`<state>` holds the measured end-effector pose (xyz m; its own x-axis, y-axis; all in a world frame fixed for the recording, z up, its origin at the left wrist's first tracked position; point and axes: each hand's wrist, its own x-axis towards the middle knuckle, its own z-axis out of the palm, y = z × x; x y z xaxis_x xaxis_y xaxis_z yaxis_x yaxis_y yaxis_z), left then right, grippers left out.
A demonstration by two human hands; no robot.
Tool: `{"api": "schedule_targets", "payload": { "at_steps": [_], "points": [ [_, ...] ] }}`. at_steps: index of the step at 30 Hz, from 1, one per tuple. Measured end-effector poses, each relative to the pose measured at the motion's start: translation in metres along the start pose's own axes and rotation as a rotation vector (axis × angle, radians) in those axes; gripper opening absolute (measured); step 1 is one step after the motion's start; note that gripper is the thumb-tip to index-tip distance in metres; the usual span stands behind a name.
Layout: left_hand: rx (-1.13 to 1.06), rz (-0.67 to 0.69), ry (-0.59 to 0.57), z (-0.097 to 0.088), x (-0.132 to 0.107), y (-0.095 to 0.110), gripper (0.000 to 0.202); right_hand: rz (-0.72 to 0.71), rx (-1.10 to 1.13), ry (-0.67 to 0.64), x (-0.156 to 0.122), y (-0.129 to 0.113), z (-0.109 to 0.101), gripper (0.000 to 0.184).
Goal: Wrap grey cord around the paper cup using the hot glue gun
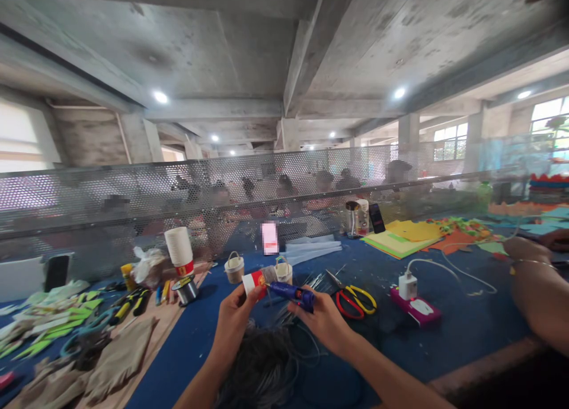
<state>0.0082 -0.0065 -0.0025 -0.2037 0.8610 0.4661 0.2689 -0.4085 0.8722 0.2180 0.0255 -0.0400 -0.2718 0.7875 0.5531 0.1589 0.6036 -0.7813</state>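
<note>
My left hand [235,314] is closed around a red and white paper cup [252,281], tipped on its side. Grey cord [269,274] shows at the cup's right end. In my right hand [326,317] is a blue glue gun [293,294], its nozzle pointing left at the cup; whether it touches cannot be made out. Two small cord-wrapped baskets with handles stand just behind, a left basket [234,268] and a right basket [284,271] partly hidden by my work. Below my hands lies a tangle of dark grey cord [262,361]. Scissors [355,299] with red and yellow handles lie to the right.
A magenta power strip [415,307] holds a white charger [408,286]. Stacked paper cups [178,252], a wire spool [185,290] and gloves [120,355] are at left. Coloured sheets [404,237] lie at back right, near another person's arm [531,284]. A perforated metal screen [311,184] borders the table.
</note>
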Motion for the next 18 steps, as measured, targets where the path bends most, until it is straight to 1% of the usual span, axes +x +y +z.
{"api": "schedule_targets", "payload": {
  "at_steps": [9, 13, 18],
  "points": [
    [0.040, 0.019, -0.012, 0.0008, 0.0007, -0.0045, 0.044, 0.010, -0.020, -0.002, -0.0003, -0.0029, -0.0024, 0.030],
    [0.080, 0.034, 0.011, 0.0023, 0.0008, -0.0018, 0.047, 0.020, -0.042, -0.017, -0.0002, -0.0045, -0.0034, 0.032],
    [0.137, 0.073, 0.020, 0.0033, 0.0002, 0.0004, 0.044, 0.026, -0.060, -0.014, 0.0005, -0.0042, -0.0045, 0.032]
  ]
}}
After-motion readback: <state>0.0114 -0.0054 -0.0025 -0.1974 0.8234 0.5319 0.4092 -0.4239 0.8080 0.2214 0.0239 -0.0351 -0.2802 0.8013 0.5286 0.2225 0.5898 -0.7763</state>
